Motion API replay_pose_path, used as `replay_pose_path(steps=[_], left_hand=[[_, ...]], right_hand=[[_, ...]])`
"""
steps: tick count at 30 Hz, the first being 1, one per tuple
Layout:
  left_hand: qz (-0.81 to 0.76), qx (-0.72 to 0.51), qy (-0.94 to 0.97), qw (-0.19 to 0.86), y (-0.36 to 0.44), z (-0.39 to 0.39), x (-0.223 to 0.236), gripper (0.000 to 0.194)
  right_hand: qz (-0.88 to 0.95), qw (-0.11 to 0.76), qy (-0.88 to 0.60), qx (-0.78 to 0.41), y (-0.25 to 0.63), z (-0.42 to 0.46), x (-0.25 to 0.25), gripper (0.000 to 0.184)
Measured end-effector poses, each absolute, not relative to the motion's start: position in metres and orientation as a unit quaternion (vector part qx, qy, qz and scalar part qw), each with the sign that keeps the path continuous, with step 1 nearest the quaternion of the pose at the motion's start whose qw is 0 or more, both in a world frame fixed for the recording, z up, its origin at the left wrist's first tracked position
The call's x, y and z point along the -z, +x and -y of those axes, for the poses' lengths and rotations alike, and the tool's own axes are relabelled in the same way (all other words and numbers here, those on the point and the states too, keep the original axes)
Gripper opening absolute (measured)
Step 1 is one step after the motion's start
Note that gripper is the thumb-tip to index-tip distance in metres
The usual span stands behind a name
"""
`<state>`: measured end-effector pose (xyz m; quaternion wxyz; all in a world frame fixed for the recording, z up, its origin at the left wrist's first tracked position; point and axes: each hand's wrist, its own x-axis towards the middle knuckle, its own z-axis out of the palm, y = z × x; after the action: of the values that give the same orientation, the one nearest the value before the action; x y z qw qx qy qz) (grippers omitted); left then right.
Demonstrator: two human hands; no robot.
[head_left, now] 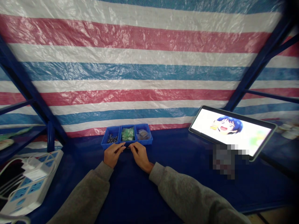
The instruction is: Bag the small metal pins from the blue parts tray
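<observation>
Both hands are close together in front of a row of blue bins. My left hand (113,154) is closed in a pinch, and what it grips is too small to name. My right hand (141,155) pinches too, its fingertips just right of the left ones, its content hidden. The left bin (105,142) holds small dark metal pieces (113,138). Green-and-white small packets or parts (128,134) fill the middle bin. In the right bin (149,140) lie clear plastic bags (143,134). My fingers overlap the bins' front edge in view.
The bins stand on a dark blue table (130,193) against a striped plastic sheet (140,71). A tablet (252,132) with a cartoon picture leans at the right, a blurred-out item before it. White power strips (32,193) with cables lie at the left. Blue frame posts (28,84) flank both sides.
</observation>
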<state>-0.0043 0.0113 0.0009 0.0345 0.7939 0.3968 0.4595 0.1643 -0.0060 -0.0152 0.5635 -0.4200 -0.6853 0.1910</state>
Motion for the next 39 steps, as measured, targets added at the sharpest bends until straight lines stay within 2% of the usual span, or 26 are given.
replay_pose_path(steps=[6,24,32,39], left_hand=[[-0.374,-0.478,0.794,0.020,-0.0040,-0.0114,-0.0021,0.014],[-0.422,-0.451,0.778,0.118,-0.0011,-0.0087,-0.0009,0.017],[-0.421,-0.477,0.755,0.161,-0.0025,-0.0116,0.0035,0.020],[-0.436,-0.488,0.732,0.189,-0.0022,-0.0115,0.0012,0.019]], right_hand=[[0.677,0.572,-0.421,-0.195,0.1652,0.0082,0.0126,0.024],[0.716,0.537,-0.395,-0.208,0.1630,0.0111,0.0117,0.019],[0.665,0.573,-0.421,-0.229,0.1636,0.0061,0.0159,0.021],[0.677,0.562,-0.412,-0.235,0.1636,0.0088,0.0135,0.023]])
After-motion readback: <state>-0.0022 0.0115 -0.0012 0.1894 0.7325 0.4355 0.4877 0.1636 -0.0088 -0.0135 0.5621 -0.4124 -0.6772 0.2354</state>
